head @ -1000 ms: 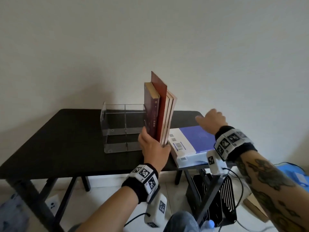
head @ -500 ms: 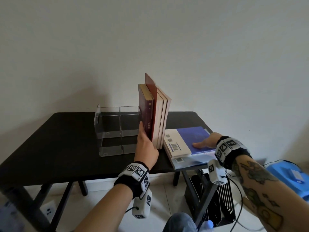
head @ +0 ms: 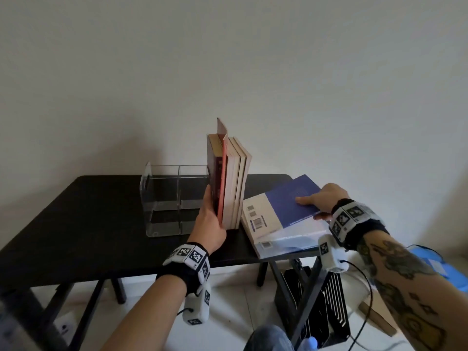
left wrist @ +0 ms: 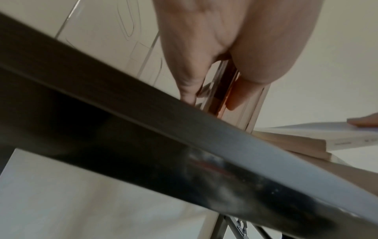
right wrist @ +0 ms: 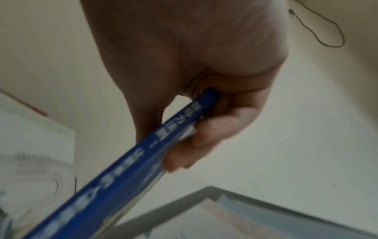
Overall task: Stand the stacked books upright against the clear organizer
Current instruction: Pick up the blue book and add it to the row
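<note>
Several books (head: 229, 181) stand upright on the black table, against the right end of the clear organizer (head: 172, 198). My left hand (head: 211, 216) grips them near the bottom, thumb on the dark red cover; in the left wrist view its fingers (left wrist: 235, 97) clasp the books' lower edge (left wrist: 251, 111). To the right lies the flat stack, topped by a blue and cream book (head: 286, 201). My right hand (head: 316, 202) grips that book's right edge, which is tilted up off the pale book (head: 291, 239) below. The right wrist view shows the blue spine (right wrist: 143, 161) pinched between thumb and fingers.
The black table (head: 88, 219) stretches left of the organizer. The flat stack overhangs the table's front right corner. Under that corner stands a black slatted rack (head: 326, 307), with a cable and a blue object (head: 440, 264) on the floor at right.
My right hand has gone from lying flat on the blue book to gripping its right edge and tilting it up. The left hand still holds the upright books.
</note>
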The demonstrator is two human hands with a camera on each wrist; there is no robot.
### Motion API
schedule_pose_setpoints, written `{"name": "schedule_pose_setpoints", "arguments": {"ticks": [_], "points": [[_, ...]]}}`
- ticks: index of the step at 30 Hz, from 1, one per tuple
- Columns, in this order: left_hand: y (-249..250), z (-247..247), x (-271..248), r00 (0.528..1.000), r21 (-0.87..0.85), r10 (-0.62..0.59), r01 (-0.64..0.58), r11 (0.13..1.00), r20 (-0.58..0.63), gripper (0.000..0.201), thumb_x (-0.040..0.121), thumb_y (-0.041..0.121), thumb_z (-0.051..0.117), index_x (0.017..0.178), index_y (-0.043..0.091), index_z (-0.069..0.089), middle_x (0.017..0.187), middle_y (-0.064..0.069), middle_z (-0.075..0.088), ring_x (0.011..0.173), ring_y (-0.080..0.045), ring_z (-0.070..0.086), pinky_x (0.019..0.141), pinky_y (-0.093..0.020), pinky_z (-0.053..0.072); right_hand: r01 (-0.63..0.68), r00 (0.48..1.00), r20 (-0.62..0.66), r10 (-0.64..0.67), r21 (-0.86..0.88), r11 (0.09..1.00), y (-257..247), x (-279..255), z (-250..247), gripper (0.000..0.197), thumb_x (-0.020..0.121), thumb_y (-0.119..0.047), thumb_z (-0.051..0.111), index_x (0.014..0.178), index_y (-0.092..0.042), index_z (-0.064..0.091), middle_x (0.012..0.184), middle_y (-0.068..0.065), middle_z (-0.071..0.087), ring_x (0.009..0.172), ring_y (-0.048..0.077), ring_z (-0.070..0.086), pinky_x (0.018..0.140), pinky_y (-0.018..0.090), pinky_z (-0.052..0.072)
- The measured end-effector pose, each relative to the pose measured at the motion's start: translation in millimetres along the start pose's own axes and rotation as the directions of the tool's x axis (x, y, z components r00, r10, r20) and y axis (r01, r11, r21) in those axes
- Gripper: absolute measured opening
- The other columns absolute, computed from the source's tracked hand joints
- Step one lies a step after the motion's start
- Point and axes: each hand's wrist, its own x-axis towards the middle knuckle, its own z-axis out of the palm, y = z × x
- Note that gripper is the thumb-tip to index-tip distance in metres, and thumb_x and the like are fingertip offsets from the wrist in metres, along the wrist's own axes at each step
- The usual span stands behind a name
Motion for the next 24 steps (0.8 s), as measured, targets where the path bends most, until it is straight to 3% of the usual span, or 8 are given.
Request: {"name": "schedule_pose_setpoints", "arguments": {"ticks": [2, 4, 6, 9, 15, 18, 20, 24], "points": [[0.4, 0.1, -0.6, 1.0, -0.019, 0.006, -0.006, 1.0, 0.002, 0.111, 0.084, 0.0, 0.065, 0.151, 0.042, -0.012, 0.152, -0.006, 0.038, 0.137, -0.026, 0.044, 0.112, -0.047, 0.036, 0.027, 1.0, 0.004, -0.027, 0.062, 0.998, -10.7, -6.5, -16.7, 0.038, 0.079, -0.03, 0.081, 0.073, -0.005, 0.052, 0.068, 0.014, 0.066, 0.036, 0.02, 0.062, 0.031, 0.016, 0.039], [0.2, 0.6, -0.1, 1.0, -0.025, 0.003, -0.003, 1.0, -0.006, 0.111, 0.084, 0.003, 0.066, 0.15, 0.046, -0.012, 0.153, -0.004, 0.036, 0.137, -0.025, 0.043, 0.112, -0.049, 0.036, 0.086, 0.996, 0.014, -0.086, 0.032, 0.996, -23.1, -9.7, -31.2, 0.037, 0.087, -0.027, 0.072, 0.066, -0.008, 0.048, 0.054, 0.013, 0.065, 0.034, 0.018, 0.061, 0.03, 0.015, 0.034], [0.5, 2.8, 0.5, 1.0, -0.036, 0.006, -0.007, 0.999, -0.028, 0.108, 0.085, 0.01, 0.067, 0.15, 0.047, -0.011, 0.153, -0.003, 0.036, 0.136, -0.024, 0.045, 0.111, -0.05, 0.038, 0.155, 0.988, -0.018, -0.156, -0.032, 0.987, -37.0, -15.3, -44.1, 0.038, 0.089, -0.024, 0.066, 0.061, -0.008, 0.048, 0.047, 0.014, 0.064, 0.035, 0.02, 0.062, 0.032, 0.018, 0.038], [2.1, 9.2, -1.0, 0.998, -0.079, -0.025, 0.021, 0.997, -0.056, 0.106, 0.086, 0.02, 0.069, 0.152, 0.041, -0.011, 0.152, -0.007, 0.037, 0.134, -0.026, 0.048, 0.108, -0.05, 0.042, 0.262, 0.949, -0.154, -0.275, -0.099, 0.96, -55.6, -31.2, -61.5, 0.026, 0.088, -0.021, 0.063, 0.073, -0.002, 0.053, 0.061, 0.017, 0.068, 0.043, 0.026, 0.067, 0.034, 0.024, 0.046], [6.7, 18.5, -8.9, 0.996, -0.152, -0.083, 0.076, 0.985, -0.041, 0.121, 0.078, 0.012, 0.076, 0.153, 0.038, -0.015, 0.155, -0.006, 0.024, 0.139, -0.023, 0.04, 0.11, -0.047, 0.039, 0.548, 0.757, -0.505, -0.415, 0.144, 0.824, -93.8, -78.3, -90.4, 0.028, 0.093, -0.022, 0.061, 0.108, -0.005, 0.045, 0.101, 0.007, 0.052, 0.064, 0.024, 0.062, 0.029, 0.019, 0.046], [6.4, 16.6, -12.3, 0.995, -0.154, -0.103, 0.1, 0.983, -0.006, 0.122, 0.079, 0.007, 0.073, 0.152, 0.037, -0.02, 0.159, -0.002, 0.017, 0.142, -0.02, 0.034, 0.111, -0.038, 0.033, 0.688, 0.626, -0.615, -0.479, 0.147, 0.711, -117.9, -101.1, -95.7, 0.029, 0.094, -0.023, 0.058, 0.111, -0.005, 0.044, 0.1, 0.002, 0.051, 0.064, 0.015, 0.06, 0.031, 0.017, 0.046], [5.2, 15.0, -13.0, 0.996, -0.165, -0.09, 0.089, 0.982, 0.004, 0.121, 0.076, 0.006, 0.074, 0.151, 0.042, -0.015, 0.158, -0.001, 0.021, 0.142, -0.019, 0.035, 0.112, -0.041, 0.035, 0.754, 0.549, -0.665, -0.507, 0.132, 0.643, -130.7, -113.9, -96.4, 0.023, 0.094, -0.023, 0.056, 0.104, -0.009, 0.04, 0.095, -0.003, 0.052, 0.063, 0.01, 0.06, 0.033, 0.016, 0.046], [1.2, 13.5, -12.5, 0.997, -0.191, -0.077, 0.08, 0.978, 0.021, 0.118, 0.071, 0.011, 0.076, 0.15, 0.046, -0.005, 0.153, 0.003, 0.03, 0.14, -0.017, 0.038, 0.108, -0.048, 0.042, 0.832, 0.47, -0.701, -0.537, 0.147, 0.536, -150.6, -133.6, -91.5, 0.024, 0.095, -0.023, 0.053, 0.099, -0.011, 0.032, 0.085, -0.015, 0.049, 0.066, 0.005, 0.061, 0.037, 0.018, 0.049]]}}
